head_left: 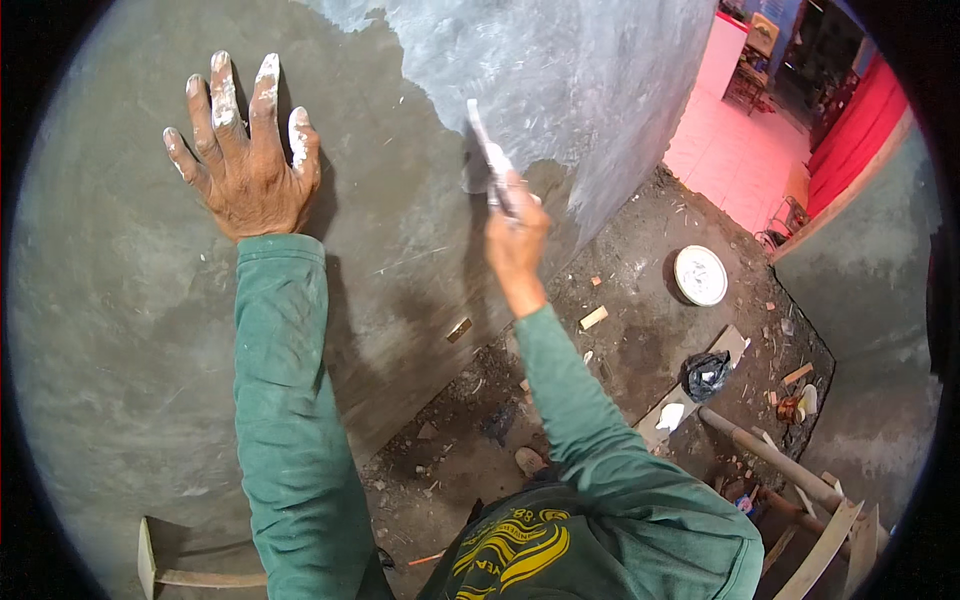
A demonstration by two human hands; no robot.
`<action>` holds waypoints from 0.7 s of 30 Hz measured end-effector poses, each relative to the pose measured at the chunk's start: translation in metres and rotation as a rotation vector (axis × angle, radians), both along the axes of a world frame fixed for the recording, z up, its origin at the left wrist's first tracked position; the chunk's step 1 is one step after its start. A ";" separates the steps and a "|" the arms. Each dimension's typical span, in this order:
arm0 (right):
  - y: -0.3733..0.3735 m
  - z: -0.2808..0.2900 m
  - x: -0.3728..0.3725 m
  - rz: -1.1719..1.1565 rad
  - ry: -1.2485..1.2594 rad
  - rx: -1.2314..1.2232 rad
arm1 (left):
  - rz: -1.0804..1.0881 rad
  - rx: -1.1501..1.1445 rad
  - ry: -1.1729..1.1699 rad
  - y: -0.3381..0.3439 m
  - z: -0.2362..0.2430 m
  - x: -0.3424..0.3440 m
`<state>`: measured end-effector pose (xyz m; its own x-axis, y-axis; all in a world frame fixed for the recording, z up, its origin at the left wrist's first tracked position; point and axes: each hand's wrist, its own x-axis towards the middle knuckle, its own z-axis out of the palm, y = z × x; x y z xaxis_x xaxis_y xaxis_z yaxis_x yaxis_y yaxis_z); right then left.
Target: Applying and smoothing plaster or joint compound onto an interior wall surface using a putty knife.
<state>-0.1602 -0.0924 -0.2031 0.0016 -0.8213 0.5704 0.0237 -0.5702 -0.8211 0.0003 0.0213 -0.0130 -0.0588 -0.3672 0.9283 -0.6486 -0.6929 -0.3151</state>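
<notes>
My left hand (252, 165), its fingers spread and smeared with white paste, rests against a grey plastered wall (130, 300) at upper left. My right hand (516, 240) is closed on the handle of a putty knife (485, 140) smeared with white. The knife's blade is at the edge of a white-coated patch (550, 70) covering the top of that wall, with a shadow beside it. Both forearms are in green sleeves.
A round white tub (700, 275) stands on the rough, littered floor. A plank (660, 425) holds a black plastic bag (707, 375). Wooden poles (760, 450) lie at lower right. A pink-tiled room (720, 150) with a red curtain (850, 110) lies beyond.
</notes>
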 end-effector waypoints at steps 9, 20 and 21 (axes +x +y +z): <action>0.091 -0.051 0.012 0.280 0.167 -0.124 | -0.072 0.014 0.018 0.008 0.003 0.005; 0.024 0.030 0.024 0.108 -0.059 0.518 | 0.037 0.029 0.008 0.012 0.000 0.005; 0.031 0.041 0.024 0.098 -0.048 0.362 | 0.019 0.013 0.016 0.005 0.001 0.000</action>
